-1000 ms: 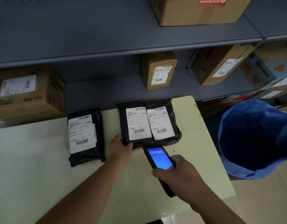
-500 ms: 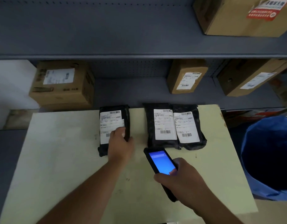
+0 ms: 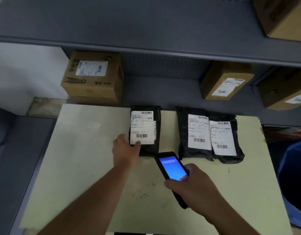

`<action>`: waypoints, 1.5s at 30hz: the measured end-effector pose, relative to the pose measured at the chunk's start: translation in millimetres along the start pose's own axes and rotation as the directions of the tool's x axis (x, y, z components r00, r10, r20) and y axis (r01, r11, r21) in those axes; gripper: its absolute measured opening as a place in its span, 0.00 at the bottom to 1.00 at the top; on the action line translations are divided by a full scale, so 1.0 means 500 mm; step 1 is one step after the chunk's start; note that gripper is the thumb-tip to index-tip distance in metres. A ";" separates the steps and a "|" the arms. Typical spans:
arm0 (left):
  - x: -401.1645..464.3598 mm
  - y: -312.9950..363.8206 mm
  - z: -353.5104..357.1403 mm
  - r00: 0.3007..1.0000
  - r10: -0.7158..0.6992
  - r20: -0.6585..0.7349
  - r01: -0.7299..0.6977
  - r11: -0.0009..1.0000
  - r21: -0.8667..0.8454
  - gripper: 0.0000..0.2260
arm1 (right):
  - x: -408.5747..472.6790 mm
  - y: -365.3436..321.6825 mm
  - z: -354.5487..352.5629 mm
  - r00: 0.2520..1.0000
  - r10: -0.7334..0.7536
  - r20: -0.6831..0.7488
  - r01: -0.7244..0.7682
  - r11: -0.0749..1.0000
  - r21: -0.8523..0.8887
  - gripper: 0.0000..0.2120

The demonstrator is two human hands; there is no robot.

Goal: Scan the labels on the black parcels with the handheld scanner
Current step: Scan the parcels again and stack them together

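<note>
Three black parcels with white barcode labels lie at the back of a pale table (image 3: 81, 167). The left parcel (image 3: 157, 126) lies apart; the middle parcel (image 3: 183, 133) and the right parcel (image 3: 238, 150) lie side by side and touch. My left hand (image 3: 125, 150) rests on the left parcel's near left corner, thumb on the label's bottom edge. My right hand (image 3: 194, 187) grips the handheld scanner (image 3: 171, 167), whose blue screen faces up. Its front end is just short of the left parcel's near right corner.
Grey metal shelving (image 3: 146, 43) rises behind the table and carries several labelled cardboard boxes (image 3: 93, 77). A blue bag-lined bin (image 3: 294, 184) stands right of the table. A white wall is at the far left.
My left hand left the middle parcel, crossed the left parcel's label and now sits at its near left corner. The scanner swung left toward that parcel. The view shifted left.
</note>
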State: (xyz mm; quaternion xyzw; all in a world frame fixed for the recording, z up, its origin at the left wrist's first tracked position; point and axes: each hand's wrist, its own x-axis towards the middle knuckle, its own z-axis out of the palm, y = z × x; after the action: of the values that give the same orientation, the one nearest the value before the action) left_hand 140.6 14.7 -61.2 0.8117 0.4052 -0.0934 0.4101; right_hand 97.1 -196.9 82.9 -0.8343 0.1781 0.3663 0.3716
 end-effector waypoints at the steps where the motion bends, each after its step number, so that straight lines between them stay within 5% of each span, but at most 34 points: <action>1: 0.005 -0.003 0.001 0.999 -0.032 0.032 0.032 0.999 -0.002 0.36 | 0.001 -0.003 0.005 1.000 -0.002 0.003 0.002 1.000 -0.001 0.19; 6: 0.018 -0.005 0.017 0.981 -0.125 0.149 0.133 0.990 -0.050 0.40 | 0.009 -0.014 0.023 1.000 -0.001 0.002 0.001 1.000 -0.013 0.19; 17: 0.032 0.010 0.070 0.970 -0.213 0.118 0.208 0.977 0.049 0.48 | 0.030 -0.015 0.019 0.998 0.053 0.012 -0.054 0.998 0.030 0.16; 35: 0.002 0.055 0.109 0.964 -0.250 0.093 0.250 0.968 0.009 0.35 | 0.035 0.010 -0.005 0.998 0.064 -0.011 -0.063 0.996 0.062 0.17; 45: -0.006 0.074 0.091 0.943 -0.308 0.122 0.311 0.950 -0.001 0.43 | 0.013 0.032 -0.027 0.997 0.065 -0.044 -0.063 0.997 0.054 0.18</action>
State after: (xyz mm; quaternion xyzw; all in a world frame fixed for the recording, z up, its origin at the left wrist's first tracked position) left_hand 173.9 -33.0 -67.2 0.7266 0.5031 -0.2013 0.4224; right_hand 98.7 -217.7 76.0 -0.8262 0.2227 0.3542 0.3773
